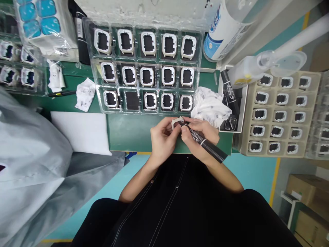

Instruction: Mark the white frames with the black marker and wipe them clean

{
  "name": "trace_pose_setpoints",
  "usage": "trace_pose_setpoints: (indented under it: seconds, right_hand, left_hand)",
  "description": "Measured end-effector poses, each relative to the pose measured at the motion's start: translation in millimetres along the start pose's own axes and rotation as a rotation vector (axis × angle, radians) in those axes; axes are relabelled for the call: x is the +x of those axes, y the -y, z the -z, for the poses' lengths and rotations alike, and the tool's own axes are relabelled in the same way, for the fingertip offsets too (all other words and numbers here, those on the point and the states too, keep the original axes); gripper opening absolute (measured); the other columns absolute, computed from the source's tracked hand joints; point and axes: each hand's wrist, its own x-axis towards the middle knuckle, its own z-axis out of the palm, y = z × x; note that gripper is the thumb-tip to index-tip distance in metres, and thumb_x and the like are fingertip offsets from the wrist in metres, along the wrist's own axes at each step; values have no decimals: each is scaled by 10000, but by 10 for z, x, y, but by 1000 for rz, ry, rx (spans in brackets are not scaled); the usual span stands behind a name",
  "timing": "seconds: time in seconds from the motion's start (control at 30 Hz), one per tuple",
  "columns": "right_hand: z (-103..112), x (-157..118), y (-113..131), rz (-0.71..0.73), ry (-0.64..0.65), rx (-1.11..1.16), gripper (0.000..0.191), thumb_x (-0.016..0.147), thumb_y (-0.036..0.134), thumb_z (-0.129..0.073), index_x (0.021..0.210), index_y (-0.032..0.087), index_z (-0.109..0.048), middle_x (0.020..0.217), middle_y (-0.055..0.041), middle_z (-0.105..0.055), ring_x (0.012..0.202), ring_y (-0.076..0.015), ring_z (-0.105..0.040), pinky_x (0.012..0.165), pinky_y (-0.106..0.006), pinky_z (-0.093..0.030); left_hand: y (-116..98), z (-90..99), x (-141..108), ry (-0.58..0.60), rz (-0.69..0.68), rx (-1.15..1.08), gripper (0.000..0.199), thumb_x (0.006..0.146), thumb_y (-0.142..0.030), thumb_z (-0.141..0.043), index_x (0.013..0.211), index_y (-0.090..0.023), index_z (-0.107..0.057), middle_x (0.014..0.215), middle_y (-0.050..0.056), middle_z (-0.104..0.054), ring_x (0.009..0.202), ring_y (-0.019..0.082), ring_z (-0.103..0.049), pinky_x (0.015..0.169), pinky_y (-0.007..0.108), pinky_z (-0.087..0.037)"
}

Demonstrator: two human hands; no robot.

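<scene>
My left hand (164, 139) is closed around a small white watch-case frame (177, 120), partly hidden by the fingers. In my right hand (202, 137) a black marker pen (205, 144) is gripped, its front end against or very close to the frame; whether the tip touches it I cannot tell. Just beyond both hands lies a clear plastic tray (140, 58) of similar white frames in compartments. One compartment (132, 100) in its front row shows only the dark bottom. Beside my right hand is a crumpled, stained white cloth (211, 106).
A box (243, 118) with another marker (228, 87) stands right of the cloth, near a pump bottle (248, 68) and a large labelled bottle (221, 31). A beige tray (280, 113) of frames sits farther right. White foam (82, 132) and a person in grey (33, 164) are at left.
</scene>
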Motion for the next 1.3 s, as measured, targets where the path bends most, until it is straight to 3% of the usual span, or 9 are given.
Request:
trace_pose_setpoints:
  seconds: [0.17, 0.4, 0.6, 0.67, 0.9, 1.1, 1.3]
  right_hand:
    - [34, 26, 36, 27, 49, -94, 176, 1034, 154, -803, 1043, 284, -685, 907, 34, -827, 939, -225, -906, 975, -429, -812]
    - [-17, 26, -42, 258, 62, -206, 204, 1021, 134, -812, 988, 301, -700, 800, 66, -779, 778, -195, -852, 982, -413, -824]
    - [17, 41, 44, -42, 34, -64, 157, 1058, 177, -795, 998, 285, -699, 947, 26, -858, 1031, -230, -922, 894, -359, -790]
    - [14, 45, 54, -74, 23, -30, 157, 1061, 187, -800, 995, 284, -696, 955, 24, -860, 1048, -235, -922, 883, -357, -784]
    - [-54, 28, -63, 230, 53, -172, 213, 1053, 125, -759, 971, 301, -670, 776, 67, -756, 770, -187, -837, 943, -384, -813]
    - [-34, -4, -37, 93, 41, -230, 149, 1070, 164, -740, 1006, 291, -696, 903, 8, -832, 913, -224, -876, 902, -393, -800]
    - [-52, -7, -74, 266, 73, -240, 207, 1069, 183, -760, 935, 305, -658, 769, 55, -738, 689, -176, -750, 974, -405, -816]
  left_hand:
    - [22, 21, -13, 9, -27, 81, 182, 1057, -381, -835, 1134, -220, -870, 884, 19, -814, 758, 157, -719, 701, 263, -586]
    - [62, 60, -18, 26, -74, 161, 140, 1054, -274, -782, 1147, -217, -871, 815, -9, -755, 711, 138, -649, 701, 263, -548]
    - [-15, 29, 24, 12, 8, 25, 173, 997, -354, -891, 1072, -200, -881, 827, 13, -769, 736, 147, -700, 696, 246, -589]
    - [-43, 25, 41, 17, 38, -19, 220, 941, -369, -953, 1043, -188, -880, 845, 25, -790, 753, 156, -729, 714, 248, -616]
    - [14, 49, 41, 34, 14, 47, 251, 991, -423, -889, 1074, -186, -876, 835, 29, -791, 738, 160, -717, 701, 256, -604]
    - [63, 43, -1, 37, -38, 163, 238, 1063, -414, -803, 1112, -189, -866, 817, 11, -763, 729, 154, -680, 721, 275, -581]
    - [83, 65, -20, 30, -86, 217, 227, 1079, -413, -794, 1110, -202, -871, 777, -4, -715, 713, 153, -642, 676, 276, -525]
